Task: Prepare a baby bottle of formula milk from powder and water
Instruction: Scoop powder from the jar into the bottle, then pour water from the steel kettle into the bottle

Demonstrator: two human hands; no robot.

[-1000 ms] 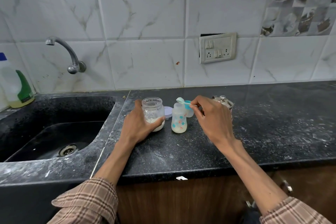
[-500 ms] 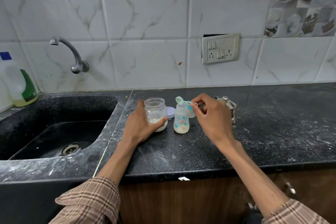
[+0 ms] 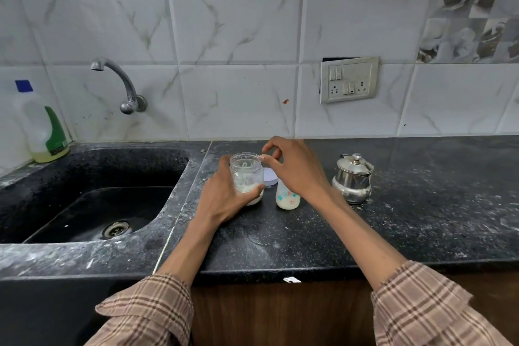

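Observation:
A clear glass jar (image 3: 246,174) with white formula powder at its bottom stands on the black counter (image 3: 421,205), and my left hand (image 3: 224,199) grips it from the left. A pale scoop shows faintly inside the jar. My right hand (image 3: 295,168) hovers at the jar's right rim with loosely curved fingers and nothing visible in them. Just right of the jar stands the small baby bottle (image 3: 288,199) with coloured prints and white powder inside; my right wrist hides its top.
A pale round lid (image 3: 270,177) lies behind the jar and bottle. A steel lidded pot (image 3: 352,177) stands to the right. The black sink (image 3: 92,205) with tap (image 3: 120,84) is at the left, with a detergent bottle (image 3: 42,129) in its back corner. A wall socket (image 3: 348,78) is above.
My right hand moved left from over the baby bottle to the jar's rim, and the blue-green scoop it pinched is no longer in its fingers. My left hand kept holding the jar.

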